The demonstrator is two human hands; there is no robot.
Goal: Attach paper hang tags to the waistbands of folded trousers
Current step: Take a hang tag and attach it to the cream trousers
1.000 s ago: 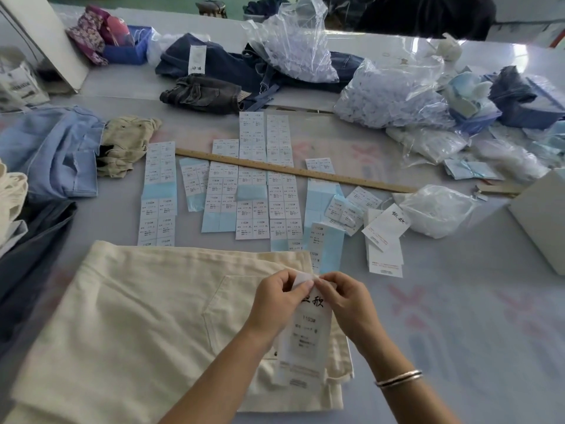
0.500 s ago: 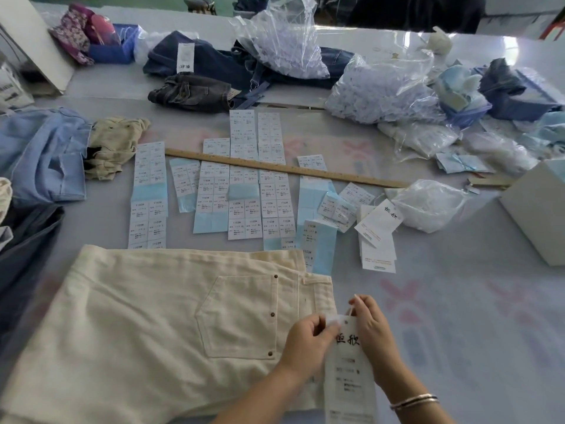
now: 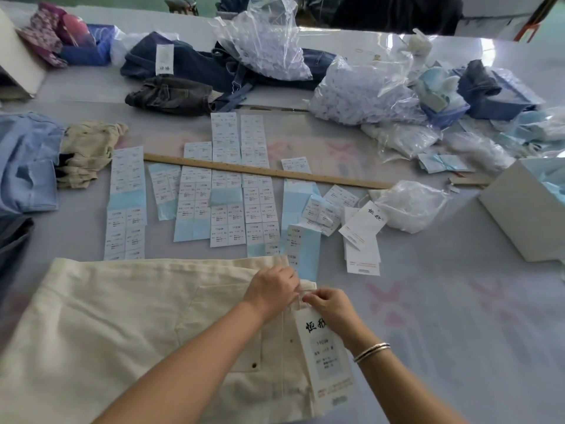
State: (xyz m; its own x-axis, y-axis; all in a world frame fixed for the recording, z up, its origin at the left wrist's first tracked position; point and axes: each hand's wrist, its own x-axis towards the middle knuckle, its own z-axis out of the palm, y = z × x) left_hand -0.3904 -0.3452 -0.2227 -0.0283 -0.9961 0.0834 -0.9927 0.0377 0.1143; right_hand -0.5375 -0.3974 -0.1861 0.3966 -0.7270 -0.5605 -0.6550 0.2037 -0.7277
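Both hands have moved up to the waistband of the cream trousers (image 3: 128,325), left hand (image 3: 272,290) and right hand (image 3: 328,304) pinching the hang tag's (image 3: 325,356) top (fastening unfinished, spare tags (image 3: 362,240) waiting).

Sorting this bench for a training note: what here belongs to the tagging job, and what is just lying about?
In use:
cream trousers
hang tag
left hand
right hand
spare hang tags

Lying about:
wooden ruler
dark jeans
white box
sticker sheets
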